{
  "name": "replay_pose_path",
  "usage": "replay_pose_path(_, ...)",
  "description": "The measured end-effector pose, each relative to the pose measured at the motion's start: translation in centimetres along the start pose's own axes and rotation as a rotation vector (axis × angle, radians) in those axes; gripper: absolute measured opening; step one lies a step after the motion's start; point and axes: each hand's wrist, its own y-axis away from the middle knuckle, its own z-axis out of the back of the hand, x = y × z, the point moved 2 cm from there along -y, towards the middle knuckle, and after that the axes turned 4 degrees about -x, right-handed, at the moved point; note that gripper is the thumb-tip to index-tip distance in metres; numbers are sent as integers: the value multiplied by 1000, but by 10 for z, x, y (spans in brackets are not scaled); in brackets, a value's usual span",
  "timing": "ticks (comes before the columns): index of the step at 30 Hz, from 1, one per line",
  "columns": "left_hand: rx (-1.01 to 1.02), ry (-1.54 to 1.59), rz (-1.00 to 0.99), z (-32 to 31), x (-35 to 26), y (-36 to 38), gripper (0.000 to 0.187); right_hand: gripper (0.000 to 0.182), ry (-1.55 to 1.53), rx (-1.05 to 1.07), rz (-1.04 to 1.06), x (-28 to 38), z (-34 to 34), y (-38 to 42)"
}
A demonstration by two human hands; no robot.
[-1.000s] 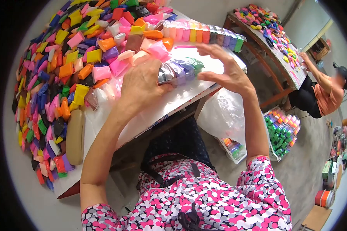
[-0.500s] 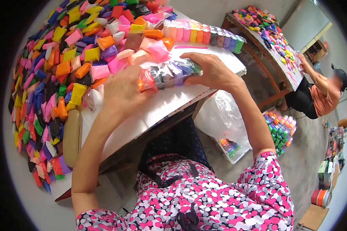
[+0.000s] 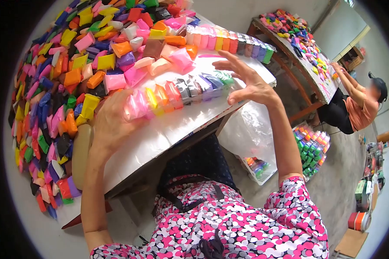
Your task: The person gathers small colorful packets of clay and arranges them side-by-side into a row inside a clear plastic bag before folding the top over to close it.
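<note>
A clear bag with a row of colored packets [image 3: 173,95] lies along the front edge of the white table [image 3: 138,149]. My left hand [image 3: 112,118] is closed round its pink end, with the fingertips partly hidden. Just off the green end, my right hand [image 3: 248,84] is held with its fingers apart and nothing in them. Behind this row lies a second bagged row of packets [image 3: 229,41], with a thin pink stick [image 3: 208,55] in front of it.
Loose colored packets [image 3: 73,77] are heaped at the left, beside a tan rounded block [image 3: 82,151]. A plastic bag [image 3: 248,134] and a white basket [image 3: 263,175] are below the table. Another person [image 3: 363,101] works at a second table [image 3: 296,58].
My left hand has moved left, and pink, yellow and orange packets now show beside it. My right hand has opened away from the green end and moved slightly right.
</note>
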Motion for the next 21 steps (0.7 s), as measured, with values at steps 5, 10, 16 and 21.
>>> replay_pose_path(5,-15,138,-14,-12,0,3,69,108,33,-200,-54,2,-35,-1)
replay_pose_path(10,-22,213,-17,-3,-9,14,68,105,-25,-80,-23,16,-19,15)
replay_pose_path(16,148,559,359,22,-19,28,52,99,-50,-108,-113,11,-13,29)
replay_pose_path(21,137,434,292,24,-27,34,45,82,-62,-150,-166,19,-11,37)
